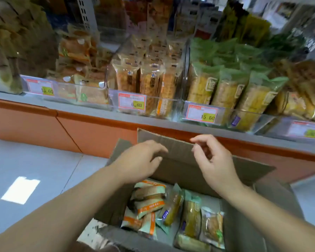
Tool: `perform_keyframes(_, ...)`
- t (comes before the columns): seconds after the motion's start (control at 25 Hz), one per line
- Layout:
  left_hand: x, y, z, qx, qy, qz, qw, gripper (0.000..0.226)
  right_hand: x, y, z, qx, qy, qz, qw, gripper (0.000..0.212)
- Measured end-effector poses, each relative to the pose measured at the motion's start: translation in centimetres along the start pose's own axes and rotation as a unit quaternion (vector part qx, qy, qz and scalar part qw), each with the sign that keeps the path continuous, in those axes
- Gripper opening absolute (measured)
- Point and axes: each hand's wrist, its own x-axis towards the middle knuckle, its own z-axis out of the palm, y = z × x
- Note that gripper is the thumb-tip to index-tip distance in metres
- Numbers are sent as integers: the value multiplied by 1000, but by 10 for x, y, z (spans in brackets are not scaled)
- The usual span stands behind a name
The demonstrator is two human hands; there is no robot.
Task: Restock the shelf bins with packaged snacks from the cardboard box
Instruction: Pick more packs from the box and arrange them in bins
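Step in hand, as judged: between picks, with nothing carried. The left hand (142, 160) is held over the open cardboard box (180, 160), fingers loosely spread, empty. The right hand (215, 160) is raised beside it with fingers curled and thumb and forefinger nearly pinched; nothing is seen held. Both hands are above the box, clear of the packets.

The packaged snacks (173, 213) lie loose in the box bottom: orange-striped packets (149, 206) on the left, green-edged packets (191, 213) of yellow cake on the right. All are soft, glossy film pillow packs, crinkly and likely slippery. The box is corrugated card, matte brown, with its far flap (171, 142) standing upright against the shelf edge (98, 113).

Shelf bins are clear hard plastic with price tags (132, 103) on the fronts. The left bin (65, 88) holds orange-striped packets and looks only partly filled; the middle bin (178, 104) and the green-packet bin (253, 117) are packed upright.

Next move, as judged: a reach down into the box is needed, a few matching packets gathered, then lifted over the flap into the matching bin. Print is too blurred to be read.
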Motion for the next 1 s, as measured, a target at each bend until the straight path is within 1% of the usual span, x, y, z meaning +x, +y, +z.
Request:
perform_keyframes(0.04, -4, -5, 23, 25, -106, -18, 994, 36, -16, 25, 12, -17, -108, 95, 990, 19)
perform_keyframes(0.08, -6, -10, 45, 59, -208, -37, 976, 41, -29, 55, 23, -63, -233, 185, 952, 24)
perform_keyframes(0.12, -5, -16, 62, 99, -293, -53, 949, 45, -40, 87, 33, -110, -333, 254, 901, 32)
perform_keyframes(0.16, -1, -19, 76, 133, -350, -71, 925, 49, -49, 115, 40, -154, -398, 301, 853, 39)
perform_keyframes(0.2, 5, -21, 88, 151, -377, -91, 909, 51, -57, 139, 43, -174, -413, 343, 826, 40)
perform_keyframes(0.24, 12, -22, 99, 153, -375, -112, 908, 50, -63, 158, 47, -164, -393, 383, 820, 37)
perform_keyframes(0.32, 28, -27, 128, 129, -344, -143, 919, 46, -82, 185, 59, -135, -352, 446, 811, 16)
perform_keyframes(0.4, 38, -27, 165, 96, -335, -155, 925, 39, -99, 204, 80, -126, -347, 495, 786, 19)
perform_keyframes(0.48, 41, -23, 205, 75, -352, -177, 916, 38, -118, 219, 103, -68, -287, 553, 779, 8)
perform_keyframes(0.56, 45, -21, 237, 46, -330, -205, 920, 44, -131, 226, 119, -13, -212, 599, 772, 33)
perform_keyframes(0.6, 46, -23, 250, 22, -318, -229, 920, 49, -135, 228, 124, 2, -183, 611, 770, 39)
perform_keyframes(0.68, 46, -25, 268, -35, -288, -278, 916, 59, -139, 231, 130, 19, -151, 624, 766, 43)
perform_keyframes(0.76, 48, -29, 283, -71, -266, -309, 911, 66, -141, 232, 134, 17, -136, 624, 769, 50)
perform_keyframes(0.88, 51, -33, 290, -101, -248, -339, 902, 66, -139, 232, 137, 27, -151, 619, 770, 54)
perform_keyframes(0.96, 54, -30, 277, -141, -250, -334, 898, 64, -134, 228, 130, 84, -156, 625, 760, 58)
perform_keyframes(1.0, 54, -31, 271, -183, -244, -342, 889, 63, -129, 225, 123, 128, -149, 627, 754, 58)
